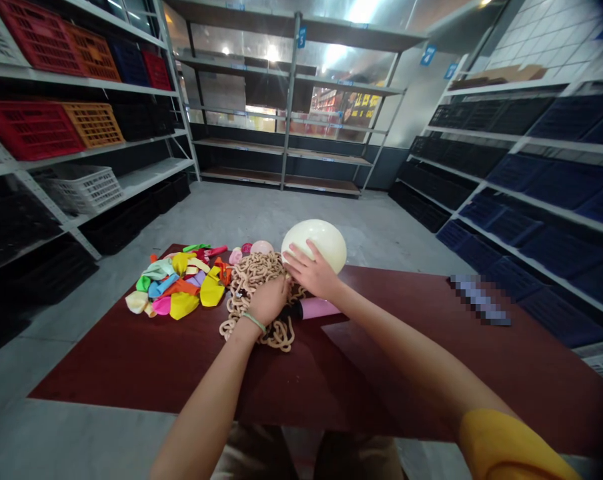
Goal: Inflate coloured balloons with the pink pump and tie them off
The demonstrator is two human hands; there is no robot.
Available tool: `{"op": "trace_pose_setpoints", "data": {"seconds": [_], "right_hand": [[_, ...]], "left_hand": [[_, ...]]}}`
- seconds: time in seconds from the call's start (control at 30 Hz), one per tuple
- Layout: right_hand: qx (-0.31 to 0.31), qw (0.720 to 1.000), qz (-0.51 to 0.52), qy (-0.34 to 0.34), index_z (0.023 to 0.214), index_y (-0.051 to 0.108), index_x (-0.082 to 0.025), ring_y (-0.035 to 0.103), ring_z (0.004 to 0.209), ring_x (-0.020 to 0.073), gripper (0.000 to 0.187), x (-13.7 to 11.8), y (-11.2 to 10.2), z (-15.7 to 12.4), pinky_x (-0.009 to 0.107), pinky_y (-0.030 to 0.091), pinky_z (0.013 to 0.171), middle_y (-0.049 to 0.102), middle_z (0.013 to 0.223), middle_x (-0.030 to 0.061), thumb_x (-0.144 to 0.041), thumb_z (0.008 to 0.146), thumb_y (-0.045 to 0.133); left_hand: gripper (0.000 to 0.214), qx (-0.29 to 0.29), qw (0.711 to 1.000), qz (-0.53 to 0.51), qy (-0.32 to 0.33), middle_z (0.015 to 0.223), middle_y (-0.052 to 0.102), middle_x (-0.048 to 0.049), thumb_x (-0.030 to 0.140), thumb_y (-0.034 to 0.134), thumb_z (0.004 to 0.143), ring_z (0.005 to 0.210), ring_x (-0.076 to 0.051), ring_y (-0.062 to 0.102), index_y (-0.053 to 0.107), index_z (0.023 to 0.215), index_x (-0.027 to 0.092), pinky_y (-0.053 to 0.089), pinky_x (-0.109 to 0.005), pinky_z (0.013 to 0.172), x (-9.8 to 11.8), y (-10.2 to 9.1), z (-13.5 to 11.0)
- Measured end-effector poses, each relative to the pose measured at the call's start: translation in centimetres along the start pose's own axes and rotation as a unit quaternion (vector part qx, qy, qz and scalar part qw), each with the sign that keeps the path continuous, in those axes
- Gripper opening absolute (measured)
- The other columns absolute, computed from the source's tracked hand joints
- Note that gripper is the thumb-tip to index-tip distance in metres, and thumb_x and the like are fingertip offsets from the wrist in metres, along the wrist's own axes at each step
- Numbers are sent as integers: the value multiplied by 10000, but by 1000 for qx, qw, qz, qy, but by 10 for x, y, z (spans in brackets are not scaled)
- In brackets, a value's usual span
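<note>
An inflated cream-coloured balloon (321, 235) stands above the far edge of the table. My right hand (314, 270) lies against its near side, fingers stretched and spread over the surface. Just left of it, my left hand (269, 301) is closed, knuckles up, over a tangled heap of beige twisted cord (259, 267). Its fingertips reach toward the underside of the balloon, and what they pinch is hidden. A pink cylinder with a black end (321, 307) lies beneath my right wrist. Left of the cord is a pile of uninflated coloured balloons (184, 287).
The dark red table (131, 367) extends to both sides. A blurred purplish item (479, 300) lies at its right. Behind the cord are small pink pieces (261, 247). Shelves with red crates (26, 130) stand left, dark bins (531, 227) right, and a metal rack (291, 100) at the back.
</note>
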State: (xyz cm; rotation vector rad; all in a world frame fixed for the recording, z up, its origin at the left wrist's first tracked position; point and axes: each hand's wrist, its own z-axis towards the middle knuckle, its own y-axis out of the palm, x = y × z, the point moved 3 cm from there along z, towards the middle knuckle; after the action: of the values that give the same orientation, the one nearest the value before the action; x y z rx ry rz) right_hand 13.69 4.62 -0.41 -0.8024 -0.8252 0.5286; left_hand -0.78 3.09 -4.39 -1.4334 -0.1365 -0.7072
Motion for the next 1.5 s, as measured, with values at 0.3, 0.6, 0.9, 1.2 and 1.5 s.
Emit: {"op": "trace_pose_setpoints", "data": {"seconds": [0.3,0.6,0.9,1.2,1.5], "right_hand": [[16,998,-55,-9,1306,574,-272,355,1427,285,358,12,3,-12,668,279,1160,507,1470,7,-178,967,509],[1,998,64,6,1404,478,-358,381,1415,273,571,11,-12,-19,663,282,1169,489,1482,-29,-87,910,571],[-9,993,106,49,1417,438,-368,463,1340,213,539,-45,-23,-64,521,314,1163,570,1404,-11,-119,945,513],[44,986,149,65,1075,646,-267,517,1196,206,206,-95,-7,-78,461,340,1084,672,1181,9,-181,913,553],[210,828,399,333,1037,473,-240,643,906,188,133,-68,-23,-93,373,526,800,652,937,56,-185,946,392]], "left_hand": [[393,-36,888,-441,-124,846,700,-60,475,395,952,454,-77,418,619,946,152,334,-220,448,-9,8,3],[351,25,922,-361,-139,552,562,4,467,563,857,482,-108,453,709,797,154,346,-231,487,-15,2,1],[301,51,954,-284,-81,710,697,-20,395,557,856,665,-148,590,731,766,167,426,-248,665,-17,3,0],[324,42,960,-266,-72,756,716,-25,408,535,878,696,-157,589,710,755,166,427,-247,683,-7,-2,-2],[354,38,959,-265,-88,598,624,14,465,541,884,547,-126,512,698,749,178,385,-236,559,-5,-3,-4]]}}
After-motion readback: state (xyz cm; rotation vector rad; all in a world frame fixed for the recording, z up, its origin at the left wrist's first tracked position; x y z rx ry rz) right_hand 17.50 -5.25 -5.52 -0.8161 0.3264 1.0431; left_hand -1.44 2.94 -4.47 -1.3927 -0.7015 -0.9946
